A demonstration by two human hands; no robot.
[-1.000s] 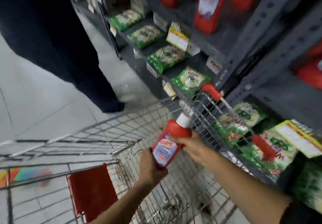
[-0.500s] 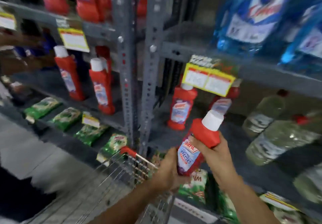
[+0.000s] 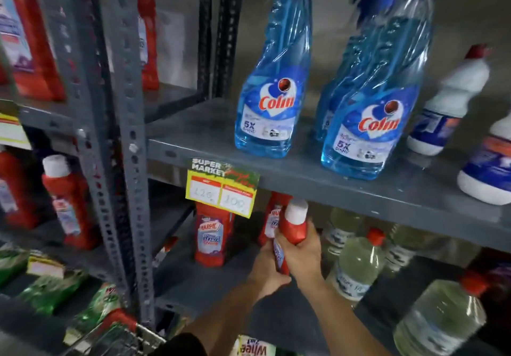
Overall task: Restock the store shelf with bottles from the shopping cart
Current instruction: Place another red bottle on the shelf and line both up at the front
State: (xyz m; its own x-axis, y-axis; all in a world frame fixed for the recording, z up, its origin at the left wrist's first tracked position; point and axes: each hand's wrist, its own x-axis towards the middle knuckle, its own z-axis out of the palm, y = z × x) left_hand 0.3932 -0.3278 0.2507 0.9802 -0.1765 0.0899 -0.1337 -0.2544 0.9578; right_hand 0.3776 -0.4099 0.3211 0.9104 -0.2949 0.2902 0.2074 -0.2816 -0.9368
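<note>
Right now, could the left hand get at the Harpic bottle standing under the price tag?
Probably yes, but not freely: the left hand is close to the standing Harpic bottle with bare shelf between, yet it is helping grip the held red bottle.

Both bare forearms reach forward and up from the lower edge, close together. The left hand [image 3: 266, 270] cups from below, fingers curled. The right hand [image 3: 302, 256] wraps from the right side, thumb across the front.
</note>
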